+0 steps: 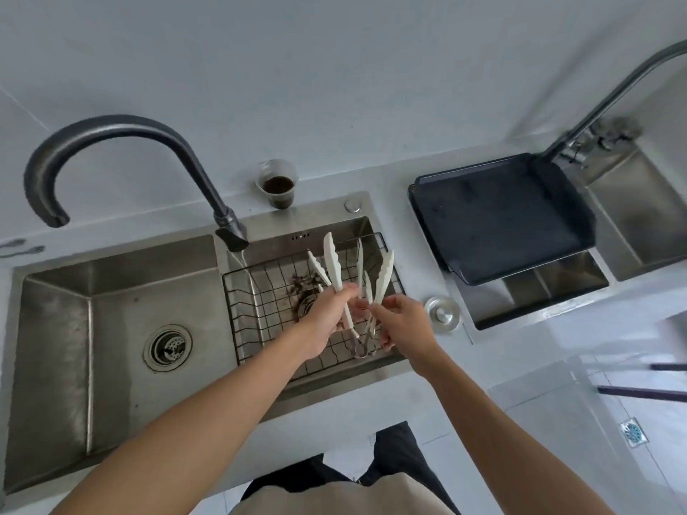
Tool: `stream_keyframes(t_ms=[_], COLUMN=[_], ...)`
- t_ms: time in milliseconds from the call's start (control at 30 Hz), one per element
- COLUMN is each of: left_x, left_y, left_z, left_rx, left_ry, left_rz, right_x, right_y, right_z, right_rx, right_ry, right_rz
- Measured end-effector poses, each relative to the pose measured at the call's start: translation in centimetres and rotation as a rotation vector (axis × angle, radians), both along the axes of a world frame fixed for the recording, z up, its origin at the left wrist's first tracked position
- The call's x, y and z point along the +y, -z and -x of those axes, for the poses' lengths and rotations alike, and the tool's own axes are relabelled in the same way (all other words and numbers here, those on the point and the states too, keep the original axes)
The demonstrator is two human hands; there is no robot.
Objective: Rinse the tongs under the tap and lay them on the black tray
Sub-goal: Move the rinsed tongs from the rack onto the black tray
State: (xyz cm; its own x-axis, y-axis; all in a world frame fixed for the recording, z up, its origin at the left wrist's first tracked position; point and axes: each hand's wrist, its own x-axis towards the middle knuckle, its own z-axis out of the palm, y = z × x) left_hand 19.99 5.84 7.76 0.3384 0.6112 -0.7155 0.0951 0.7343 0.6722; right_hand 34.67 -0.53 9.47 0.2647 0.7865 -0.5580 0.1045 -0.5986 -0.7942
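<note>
Two pairs of white tongs with metal hinges are held over the wire basket (256, 321) in the right sink basin. My left hand (329, 315) grips one pair of tongs (332, 260), tips pointing away. My right hand (403, 321) holds the other pair of tongs (384, 271) beside it. Their hinge ends cross near my palms. The dark curved tap (122, 131) arches to the left, its spout over the left basin; no water is visible. The black tray (502, 217) lies on the counter to the right, nothing on it.
A plastic cup (278, 185) of dark liquid stands behind the sink. Dark residue lies around the right basin's drain under the basket. A round metal sink plug (442, 314) rests on the counter. A second tap (609, 94) and sink (639, 213) are at far right. The left basin (111, 328) has a drain strainer.
</note>
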Motion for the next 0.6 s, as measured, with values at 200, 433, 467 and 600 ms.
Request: stream_keyframes(t_ms=[200,433,467,600], left_x=[0.8,1.1,1.3,2.3], left_y=[0.1,-1.1,-1.4,-1.7], left_z=[-7.4,-15.0,-15.9,-18.5], left_rx=[0.190,0.263,0.273,0.343], left_ry=[-0.191,-0.307,-0.316,-0.331], left_rz=[-0.132,-0.226,-0.257,-0.267], right_x=[0.5,2.7,3.2,4.8], right_y=[0.9,0.1,-0.2,-0.7], right_z=[-8.8,-17.4,-18.2,-20.3], right_rx=[-0.060,-0.229,-0.251,-0.306], right_ry=[0.051,-0.081,-0.089,-0.161], right_rz=[0.017,-0.036,-0.054,-0.007])
